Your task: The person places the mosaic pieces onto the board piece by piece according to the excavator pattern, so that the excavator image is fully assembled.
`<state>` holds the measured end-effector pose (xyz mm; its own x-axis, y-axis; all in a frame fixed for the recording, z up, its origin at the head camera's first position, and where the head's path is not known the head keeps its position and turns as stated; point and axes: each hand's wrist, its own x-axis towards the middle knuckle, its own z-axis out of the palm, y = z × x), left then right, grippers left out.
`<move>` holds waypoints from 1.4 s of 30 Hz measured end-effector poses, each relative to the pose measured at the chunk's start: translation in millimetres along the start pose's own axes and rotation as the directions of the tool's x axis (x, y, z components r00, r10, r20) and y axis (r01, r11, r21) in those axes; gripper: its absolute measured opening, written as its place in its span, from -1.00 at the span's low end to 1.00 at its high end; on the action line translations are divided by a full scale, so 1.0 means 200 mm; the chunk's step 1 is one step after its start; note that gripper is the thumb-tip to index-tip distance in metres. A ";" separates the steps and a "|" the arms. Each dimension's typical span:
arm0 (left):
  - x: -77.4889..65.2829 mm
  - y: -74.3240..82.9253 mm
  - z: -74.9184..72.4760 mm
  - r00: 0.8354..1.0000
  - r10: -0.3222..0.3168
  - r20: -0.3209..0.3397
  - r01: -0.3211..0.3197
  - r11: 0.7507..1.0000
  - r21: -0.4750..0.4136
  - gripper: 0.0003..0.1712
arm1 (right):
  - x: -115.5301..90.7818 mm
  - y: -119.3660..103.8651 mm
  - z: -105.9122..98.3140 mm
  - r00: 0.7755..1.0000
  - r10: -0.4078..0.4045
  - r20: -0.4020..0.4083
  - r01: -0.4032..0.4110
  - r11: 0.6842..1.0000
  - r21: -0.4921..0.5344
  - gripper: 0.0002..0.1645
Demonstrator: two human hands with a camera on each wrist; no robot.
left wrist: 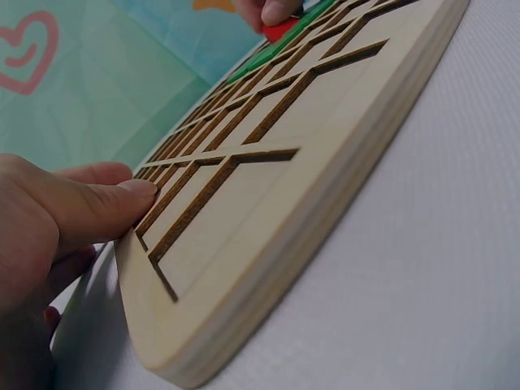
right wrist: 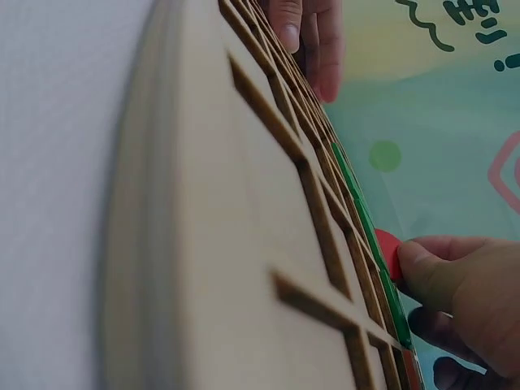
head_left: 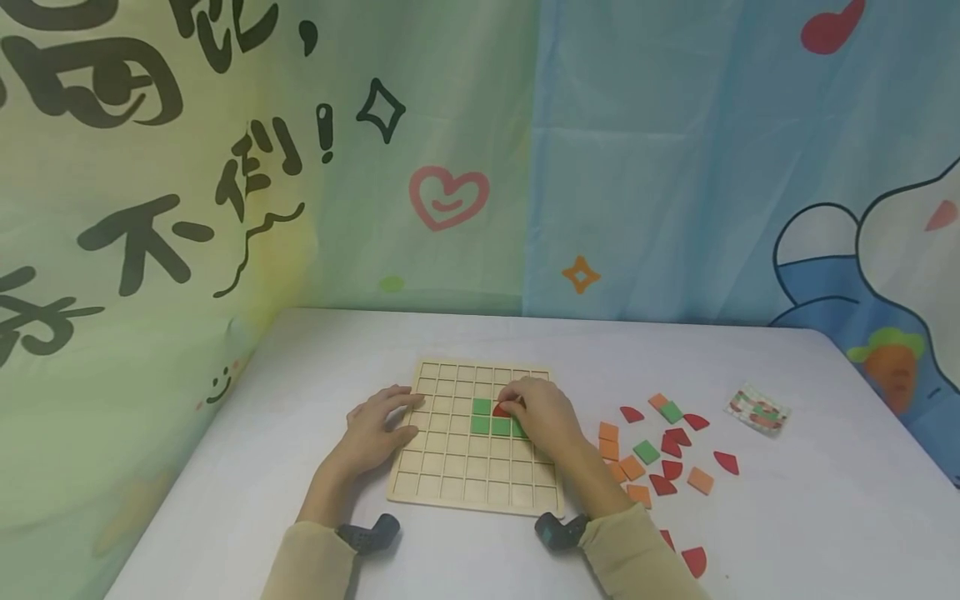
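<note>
Wore, nearest the camera, beige sleeves [head_left: 637, 554] with black wrist mounts [head_left: 561, 532] at the cuffs. Pinched a red piece [head_left: 500, 410] between thumb and forefinger of the right hand [head_left: 543, 412]. Held it over the gridded wooden board [head_left: 454, 464], just right of the upper of the green tiles [head_left: 482, 407] and on the far side of the lower row; held it tilted, going by the right wrist view. Could not tell of any contact between its lower edge and the cell. Rested the left hand [head_left: 372, 427] at the board's left edge, thumb and fingers spread, thumb tip touching the rim.

Called, in judgement, for squaring the straight sides to the cell walls first, then lowering flat and pressing lightly with one fingertip. Wanted steady left-hand pressure against sliding. Risked catching a raised rib or nudging a neighbouring tile with a hasty release.

Had, past the board's right edge, loose orange squares [head_left: 609, 432], a loose green square [head_left: 647, 452] and loose red pieces [head_left: 727, 462], scattered on the white table [head_left: 465, 562]. Had a printed packet [head_left: 757, 409] farther out, toward the table's far right corner, and a patterned curtain [head_left: 645, 183] behind the far edge.
</note>
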<state>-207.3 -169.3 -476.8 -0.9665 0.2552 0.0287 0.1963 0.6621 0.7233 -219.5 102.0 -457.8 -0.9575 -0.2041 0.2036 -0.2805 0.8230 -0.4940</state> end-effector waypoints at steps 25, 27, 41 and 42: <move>0.00 -0.01 0.01 1.000 -0.003 -0.009 0.003 1.000 -0.006 -0.47 | -0.02 0.35 -0.43 0.975 0.195 0.105 -0.189 0.980 -0.063 -0.71; 0.00 -0.01 0.00 1.000 -0.001 -0.008 0.001 1.000 -0.007 -0.47 | -0.06 0.45 -0.50 0.963 0.250 0.099 -0.243 0.967 -0.076 -0.64; 0.00 -0.01 0.01 1.000 -0.004 -0.018 0.004 1.000 -0.016 -0.47 | -0.20 0.69 -0.64 0.805 0.537 0.251 -0.537 0.840 -0.073 -0.41; 0.00 -0.01 0.01 1.000 -0.005 -0.018 0.004 1.000 -0.017 -0.47 | -0.20 0.69 -0.64 0.799 0.545 0.255 -0.547 0.834 -0.068 -0.41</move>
<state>-208.2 -168.9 -479.6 -0.9703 0.2391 0.0381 0.1893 0.6514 0.7348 -211.6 290.8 -426.4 -0.9347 0.1501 -0.3222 0.2946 0.8344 -0.4658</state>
